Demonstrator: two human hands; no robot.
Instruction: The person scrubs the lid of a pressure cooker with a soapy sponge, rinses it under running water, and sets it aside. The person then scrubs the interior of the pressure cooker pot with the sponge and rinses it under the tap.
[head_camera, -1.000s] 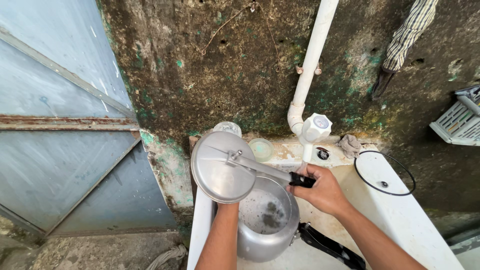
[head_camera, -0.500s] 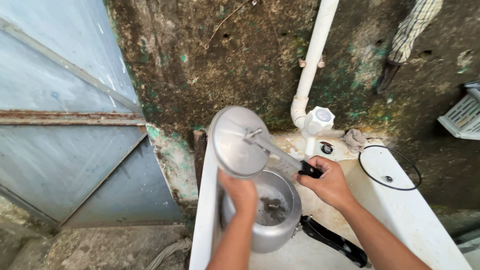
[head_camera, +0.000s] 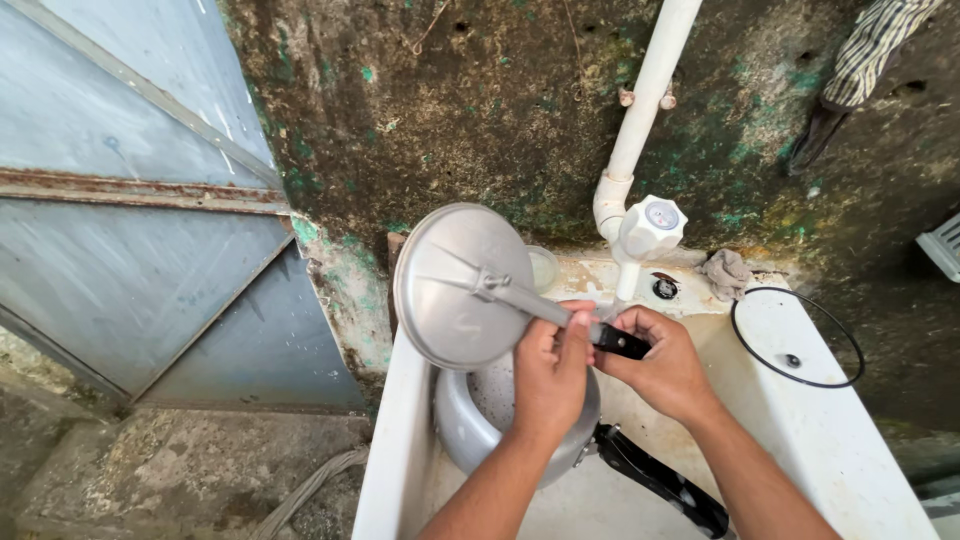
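Lid: a round metal lid (head_camera: 460, 285) is held tilted on edge above the pot, its inner face toward the camera.
Right hand: the right hand (head_camera: 660, 360) is clenched around the lid's black handle (head_camera: 622, 342).
Left hand: the left hand (head_camera: 548, 370) grips the metal arm just beside it.
Pot: the open pot (head_camera: 490, 425) sits in a white sink (head_camera: 820, 450), residue inside, not yet rinsed.
Tap: a white tap (head_camera: 648, 228) is just behind.
Ring: a black rubber ring (head_camera: 797, 337) lies on the sink's rim, well apart.

Tilted metal lid (head_camera: 462, 285) above pot (head_camera: 500, 425)
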